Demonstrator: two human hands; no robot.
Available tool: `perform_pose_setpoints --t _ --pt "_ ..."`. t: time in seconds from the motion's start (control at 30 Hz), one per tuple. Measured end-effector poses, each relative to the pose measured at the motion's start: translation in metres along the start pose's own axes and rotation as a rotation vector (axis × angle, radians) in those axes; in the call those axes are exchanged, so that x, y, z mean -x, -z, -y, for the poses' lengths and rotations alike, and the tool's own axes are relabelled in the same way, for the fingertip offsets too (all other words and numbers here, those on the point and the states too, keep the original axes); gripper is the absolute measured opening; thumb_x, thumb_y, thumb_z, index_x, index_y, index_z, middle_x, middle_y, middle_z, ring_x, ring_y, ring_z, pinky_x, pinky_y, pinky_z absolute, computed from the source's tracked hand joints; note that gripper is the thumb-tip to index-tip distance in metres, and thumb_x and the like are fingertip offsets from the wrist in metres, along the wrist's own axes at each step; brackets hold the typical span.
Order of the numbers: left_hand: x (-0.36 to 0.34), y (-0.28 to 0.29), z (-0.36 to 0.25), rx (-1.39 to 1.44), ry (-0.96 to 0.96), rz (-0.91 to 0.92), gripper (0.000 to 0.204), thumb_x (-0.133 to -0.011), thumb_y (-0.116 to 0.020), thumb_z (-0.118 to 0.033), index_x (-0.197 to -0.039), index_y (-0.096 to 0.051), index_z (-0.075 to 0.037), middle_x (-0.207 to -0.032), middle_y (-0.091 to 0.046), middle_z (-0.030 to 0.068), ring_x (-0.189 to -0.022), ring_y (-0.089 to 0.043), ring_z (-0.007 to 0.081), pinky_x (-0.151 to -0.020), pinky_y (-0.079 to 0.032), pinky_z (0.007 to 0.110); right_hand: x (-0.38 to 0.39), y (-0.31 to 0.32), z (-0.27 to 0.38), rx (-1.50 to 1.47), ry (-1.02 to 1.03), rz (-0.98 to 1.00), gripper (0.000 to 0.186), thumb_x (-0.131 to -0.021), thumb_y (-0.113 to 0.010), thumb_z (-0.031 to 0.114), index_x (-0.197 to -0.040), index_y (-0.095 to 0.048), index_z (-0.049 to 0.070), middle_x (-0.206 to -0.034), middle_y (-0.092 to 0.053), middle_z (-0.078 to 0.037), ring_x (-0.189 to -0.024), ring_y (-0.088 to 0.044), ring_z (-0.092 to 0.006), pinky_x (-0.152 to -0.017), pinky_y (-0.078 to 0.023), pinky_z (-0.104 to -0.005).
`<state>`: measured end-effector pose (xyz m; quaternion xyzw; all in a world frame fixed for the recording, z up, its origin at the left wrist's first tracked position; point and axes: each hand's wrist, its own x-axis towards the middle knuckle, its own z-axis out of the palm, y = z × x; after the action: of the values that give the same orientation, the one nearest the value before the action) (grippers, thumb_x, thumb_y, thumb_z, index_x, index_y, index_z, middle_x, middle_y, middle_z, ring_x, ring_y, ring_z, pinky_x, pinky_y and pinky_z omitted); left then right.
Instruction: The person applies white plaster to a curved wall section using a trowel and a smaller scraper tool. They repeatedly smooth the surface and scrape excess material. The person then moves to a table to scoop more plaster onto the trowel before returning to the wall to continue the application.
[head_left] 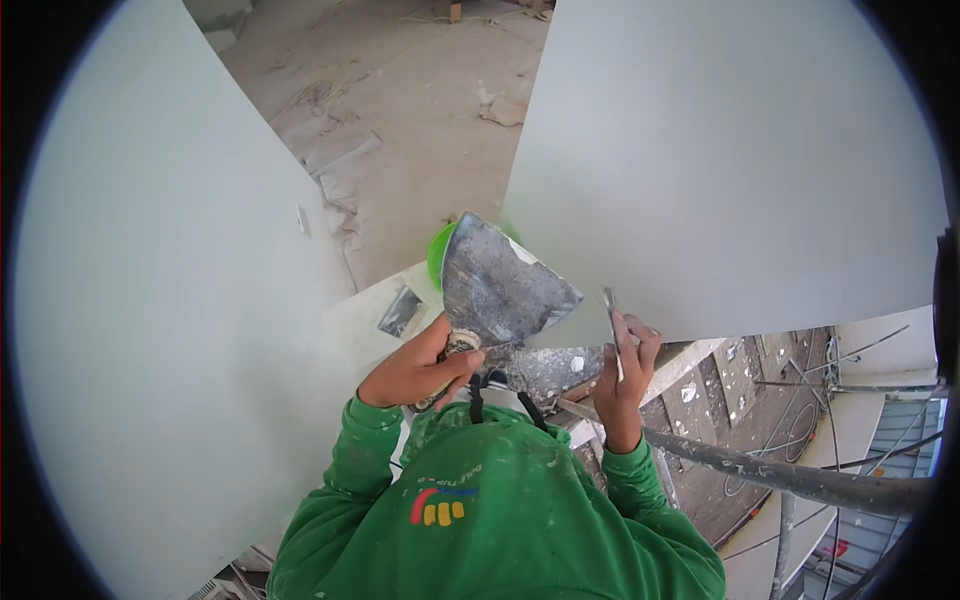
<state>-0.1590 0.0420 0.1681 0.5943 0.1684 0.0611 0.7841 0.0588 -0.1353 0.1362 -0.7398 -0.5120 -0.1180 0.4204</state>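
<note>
Head view, looking steeply down over a person in a green hooded top (pixel 490 520). Much of the scene is masked: two pale wall faces, the left wall (pixel 170 300) and the right wall (pixel 730 170), fill the upper picture and meet in a corner gap through which only a wedge of the dusty floor (pixel 400 110) far below can be seen. A green bucket (pixel 440 255) is largely hidden behind the wide blade, so that only a curved sliver of its rim shows. The left hand (pixel 420 368) is closed around the handle of a broad putty knife (pixel 500 285); the handle itself is almost wholly covered by the fingers, and only its worn collar shows just beside the thumb. The broad blade, grey and caked with dried filler, fans upward and to the right from that grip, its far edge near the lower corner of the right wall. The right hand (pixel 625 375) pinches a narrow scraper (pixel 612 330) seen edge-on, so its width cannot be judged; the blade rises above the fingertips, just beside the wide blade's right corner, though whether the two tools touch cannot be told. A scaffold tube (pixel 780 475) crosses at lower right, with stairs (pixel 740 375) partly cut off behind it.
</note>
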Motion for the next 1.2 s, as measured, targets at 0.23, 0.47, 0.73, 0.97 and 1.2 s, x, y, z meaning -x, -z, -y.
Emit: perform_pose_setpoints --t 0.23,0.47,0.73,0.97,1.2 --pt "0.014 -0.041 0.021 -0.629 0.069 -0.191 0.054 -0.097 -0.049 -0.021 -0.14 -0.024 0.002 -0.072 -0.057 0.0167 -0.047 -0.055 0.0212 -0.046 -0.045 0.036 -0.021 -0.043 0.003 0.126 0.501 0.155 0.042 -0.074 -0.064 0.015 -0.115 -0.068 0.018 -0.11 -0.058 0.007 -0.099 -0.054 -0.0137 -0.097 -0.028 -0.0448" --pt "0.035 -0.016 0.077 -0.526 0.459 -0.137 0.049 -0.096 -0.048 -0.023 -0.13 -0.032 0.009 -0.07 -0.06 0.0204 -0.045 -0.057 0.027 -0.049 -0.046 0.04 -0.073 -0.003 0.016 -0.19 0.597 -0.063 0.02 -0.085 -0.064 0.015 -0.105 -0.068 0.013 -0.093 -0.055 0.004 -0.098 -0.054 -0.0181 -0.093 -0.036 -0.0475" --pt "0.079 0.002 0.111 -0.606 0.507 -0.433 0.055 -0.094 -0.052 -0.023 -0.132 -0.032 0.012 -0.084 -0.061 0.029 -0.07 -0.062 0.0381 -0.064 -0.048 0.044 -0.046 -0.104 0.002 -0.202 0.411 -0.3 0.028 -0.092 -0.05 0.005 -0.119 -0.053 0.0 -0.104 -0.045 -0.014 -0.099 -0.051 -0.0319 -0.08 -0.046 -0.0448" --pt "0.146 -0.005 0.157 -0.399 0.602 -0.597 0.055 -0.093 -0.054 -0.024 -0.129 -0.035 0.013 -0.088 -0.06 0.0311 -0.083 -0.058 0.0453 -0.073 -0.044 0.05 0.089 -0.197 -0.042 -0.341 -0.252 0.611 0.029 -0.083 -0.057 0.001 -0.113 -0.055 0.0 -0.097 -0.06 -0.021 -0.091 -0.058 -0.0433 -0.082 -0.046 -0.0458" --pt "0.166 0.002 0.171 -0.346 0.539 -0.741 0.049 -0.093 -0.057 -0.019 -0.125 -0.037 0.012 -0.08 -0.06 0.0283 -0.075 -0.058 0.0443 -0.064 -0.044 0.047 0.179 -0.386 -0.101 -0.377 -0.473 1.283 0.049 -0.077 -0.072 0.032 -0.111 -0.053 0.002 -0.098 -0.063 -0.023 -0.098 -0.061 -0.0412 -0.085 -0.046 -0.0462"
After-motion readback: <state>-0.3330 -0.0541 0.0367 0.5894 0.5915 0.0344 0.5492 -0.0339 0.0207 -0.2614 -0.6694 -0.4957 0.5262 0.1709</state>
